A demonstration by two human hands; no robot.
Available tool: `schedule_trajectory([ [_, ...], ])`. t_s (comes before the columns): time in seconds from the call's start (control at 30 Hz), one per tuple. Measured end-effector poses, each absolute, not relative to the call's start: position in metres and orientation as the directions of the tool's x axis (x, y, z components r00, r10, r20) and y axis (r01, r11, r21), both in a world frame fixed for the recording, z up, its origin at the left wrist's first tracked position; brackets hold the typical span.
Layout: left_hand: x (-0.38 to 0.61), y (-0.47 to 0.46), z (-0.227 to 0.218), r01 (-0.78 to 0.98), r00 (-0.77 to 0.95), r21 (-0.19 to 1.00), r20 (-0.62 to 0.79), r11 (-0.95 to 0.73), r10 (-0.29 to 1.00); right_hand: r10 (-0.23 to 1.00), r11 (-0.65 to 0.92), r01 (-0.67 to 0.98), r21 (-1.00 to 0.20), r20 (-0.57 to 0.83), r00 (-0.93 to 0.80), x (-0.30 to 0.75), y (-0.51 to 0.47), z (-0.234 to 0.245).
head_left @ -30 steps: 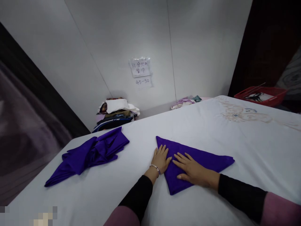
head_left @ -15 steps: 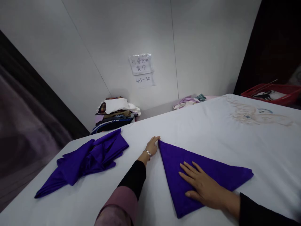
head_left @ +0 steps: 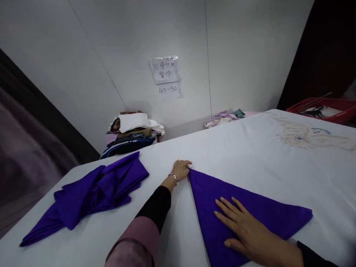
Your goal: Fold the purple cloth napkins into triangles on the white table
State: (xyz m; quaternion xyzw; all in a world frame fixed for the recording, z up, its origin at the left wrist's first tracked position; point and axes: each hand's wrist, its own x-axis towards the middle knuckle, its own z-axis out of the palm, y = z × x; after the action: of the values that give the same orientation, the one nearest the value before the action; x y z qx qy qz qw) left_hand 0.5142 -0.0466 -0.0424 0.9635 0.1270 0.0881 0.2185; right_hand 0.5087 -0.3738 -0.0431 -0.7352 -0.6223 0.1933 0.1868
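Observation:
A purple cloth napkin (head_left: 205,207), folded into a triangle, lies on the white-covered table in front of me. My left hand (head_left: 181,169), with a silver bracelet on the wrist, is at the napkin's far left corner, its fingers closed together on the tip. Flat on the middle of the cloth rests my right hand (head_left: 247,230), palm down and fingers spread. The near corner runs out of the picture at the bottom. To the left is a loose heap of purple cloth (head_left: 91,196), crumpled and apart from both hands.
White cloth covers the table (head_left: 236,155), with a beige floral pattern (head_left: 299,137) at the right. Folded clothes (head_left: 132,131) are stacked beyond the far edge, near a smaller cloth pile (head_left: 222,118). A red basket (head_left: 333,115) stands far right. Paper signs (head_left: 166,76) hang on the wall.
The camera view has shifted slightly, so the napkin and right hand appear lower and further right. Both hands keep their places on the napkin.

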Motion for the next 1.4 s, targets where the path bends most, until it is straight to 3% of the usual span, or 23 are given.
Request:
schedule_trajectory([
  [0.3,0.507,-0.066,-0.045,0.228,0.941,0.263,0.186,-0.937,0.282,0.988,-0.147,0.841,-0.521,-0.045,0.145,0.509,-0.374,-0.041],
  [0.57,0.493,-0.059,-0.032,0.316,0.887,0.270,0.257,-0.910,0.384,0.989,-0.143,0.838,-0.527,-0.038,0.145,0.508,-0.374,-0.036],
  [0.7,0.466,-0.089,-0.030,0.194,0.929,0.276,0.256,-0.942,0.266,0.990,-0.134,0.836,-0.532,-0.029,0.141,0.508,-0.374,-0.038],
  [0.8,0.451,-0.117,-0.038,0.040,0.984,0.249,0.156,-0.968,0.081,0.990,-0.130,0.833,-0.538,-0.023,0.139,0.509,-0.374,-0.041],
  [0.87,0.450,-0.127,-0.043,0.014,0.997,0.221,0.069,-0.975,0.030,0.990,-0.133,0.834,-0.536,-0.029,0.139,0.509,-0.374,-0.042],
  [1.0,0.467,-0.122,-0.048,0.102,0.995,0.186,-0.020,-0.977,0.100,0.989,-0.133,0.837,-0.530,-0.023,0.143,0.509,-0.374,-0.041],
  [1.23,0.502,-0.096,-0.053,0.256,0.967,0.224,-0.053,-0.940,0.251,0.990,-0.127,0.840,-0.527,-0.015,0.140,0.509,-0.374,-0.039],
  [1.4,0.518,-0.075,-0.047,0.497,0.860,0.225,0.001,-0.838,0.510,0.989,-0.141,0.844,-0.518,-0.044,0.139,0.508,-0.374,-0.038],
])
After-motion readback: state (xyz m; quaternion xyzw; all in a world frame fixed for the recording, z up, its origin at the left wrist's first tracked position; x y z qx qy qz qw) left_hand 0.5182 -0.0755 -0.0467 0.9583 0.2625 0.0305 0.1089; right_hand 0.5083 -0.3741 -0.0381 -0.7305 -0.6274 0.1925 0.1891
